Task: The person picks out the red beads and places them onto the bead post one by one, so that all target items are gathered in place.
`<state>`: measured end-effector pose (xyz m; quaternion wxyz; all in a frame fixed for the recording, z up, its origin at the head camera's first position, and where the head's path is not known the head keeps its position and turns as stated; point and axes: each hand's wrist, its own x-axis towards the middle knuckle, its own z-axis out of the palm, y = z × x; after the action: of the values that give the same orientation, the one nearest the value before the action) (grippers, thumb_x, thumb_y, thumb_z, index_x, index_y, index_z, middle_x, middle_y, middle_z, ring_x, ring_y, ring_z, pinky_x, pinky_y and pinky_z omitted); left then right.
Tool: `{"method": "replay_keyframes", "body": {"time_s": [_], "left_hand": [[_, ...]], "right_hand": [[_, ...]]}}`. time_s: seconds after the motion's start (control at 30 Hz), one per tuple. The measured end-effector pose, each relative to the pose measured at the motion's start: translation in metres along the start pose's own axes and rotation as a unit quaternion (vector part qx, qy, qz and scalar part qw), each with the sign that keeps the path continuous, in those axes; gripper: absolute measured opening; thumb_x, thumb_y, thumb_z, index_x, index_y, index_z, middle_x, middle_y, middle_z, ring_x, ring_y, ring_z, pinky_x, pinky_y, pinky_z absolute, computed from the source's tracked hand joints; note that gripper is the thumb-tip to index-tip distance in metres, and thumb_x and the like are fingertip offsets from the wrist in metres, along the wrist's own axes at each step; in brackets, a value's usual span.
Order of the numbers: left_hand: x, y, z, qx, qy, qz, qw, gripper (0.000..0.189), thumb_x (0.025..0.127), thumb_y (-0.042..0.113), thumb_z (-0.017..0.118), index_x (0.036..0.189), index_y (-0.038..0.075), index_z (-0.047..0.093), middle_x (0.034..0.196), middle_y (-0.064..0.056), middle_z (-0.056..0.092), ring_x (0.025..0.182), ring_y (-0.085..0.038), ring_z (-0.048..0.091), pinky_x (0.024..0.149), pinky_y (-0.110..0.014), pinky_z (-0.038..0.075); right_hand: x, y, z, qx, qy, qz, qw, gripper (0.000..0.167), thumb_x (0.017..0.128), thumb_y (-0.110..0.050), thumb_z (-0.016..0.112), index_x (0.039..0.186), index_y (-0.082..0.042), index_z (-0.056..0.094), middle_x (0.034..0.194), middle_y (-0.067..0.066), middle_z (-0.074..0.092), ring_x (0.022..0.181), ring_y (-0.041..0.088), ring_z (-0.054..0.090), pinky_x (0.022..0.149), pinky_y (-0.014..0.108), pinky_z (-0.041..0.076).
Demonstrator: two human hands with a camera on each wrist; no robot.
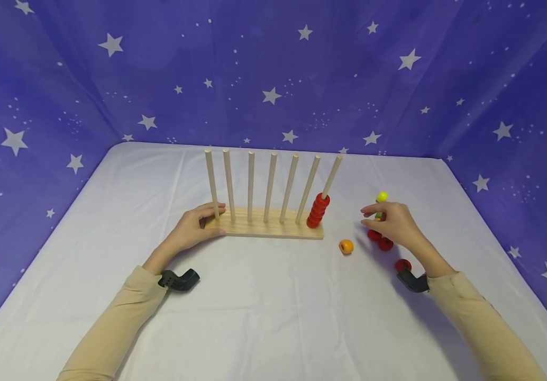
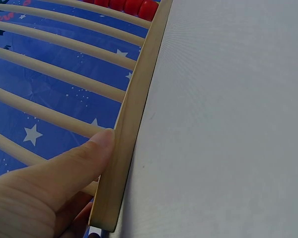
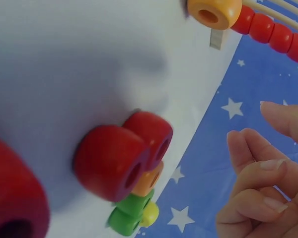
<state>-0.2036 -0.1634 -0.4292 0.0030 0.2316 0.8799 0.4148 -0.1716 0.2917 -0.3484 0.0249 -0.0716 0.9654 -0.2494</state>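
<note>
"What's around you?"

"A purple star-patterned curtain (image 1: 273,79) behind, and a white-covered table (image 1: 264,317) in front of it."

"And on the table?"

"A wooden stand (image 1: 264,227), near the middle, with seven pegs (image 1: 251,185) in a row along its base."

"Your hands?"

"My left hand (image 1: 190,227) grips the stand's left end, thumb on the front edge. My right hand (image 1: 392,219) is held in the air beyond the right end, a narrow gap between thumb and forefinger and nothing in it."

"What's on the pegs?"

"A stack of red beads (image 1: 318,210), all on the rightmost peg, down at its foot."

"Any beads loose?"

"An orange bead (image 1: 346,246) lies just beside the stand's right corner. Two touching red beads (image 3: 121,153) lie by my right hand, with another orange one (image 3: 148,181), two green beads (image 3: 131,213) and a yellow bead (image 1: 382,197) clustered beside them. One more red bead (image 1: 403,265) sits apart, nearer my right wrist."
</note>
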Motion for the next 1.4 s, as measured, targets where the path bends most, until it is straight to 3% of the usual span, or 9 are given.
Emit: {"method": "replay_keyframes", "body": {"time_s": [0.57,1.4], "left_hand": [[0.000,0.001,-0.001,-0.006,-0.001,-0.003,1.0000,0.058,0.076,0.019,0.077,0.127,0.002,0.057,0.138,-0.018,0.051,0.134,-0.037,0.041,0.114,-0.049,0.032],[-0.001,0.000,0.001,-0.007,0.002,0.000,1.0000,0.058,0.076,0.019,0.077,0.128,0.002,0.056,0.138,-0.018,0.052,0.133,-0.037,0.042,0.113,-0.048,0.033]], "right_hand": [[-0.004,0.018,0.002,-0.009,-0.003,0.024,0.9997,0.030,0.083,-0.015,0.069,0.108,0.001,0.068,0.079,0.014,0.064,0.060,0.015,0.042,0.043,0.021,0.031],[-0.013,0.030,0.004,-0.020,-0.033,0.056,0.9977,0.033,0.081,-0.021,0.070,0.107,-0.001,0.068,0.094,0.017,0.068,0.063,0.017,0.047,0.048,0.020,0.038]]}}
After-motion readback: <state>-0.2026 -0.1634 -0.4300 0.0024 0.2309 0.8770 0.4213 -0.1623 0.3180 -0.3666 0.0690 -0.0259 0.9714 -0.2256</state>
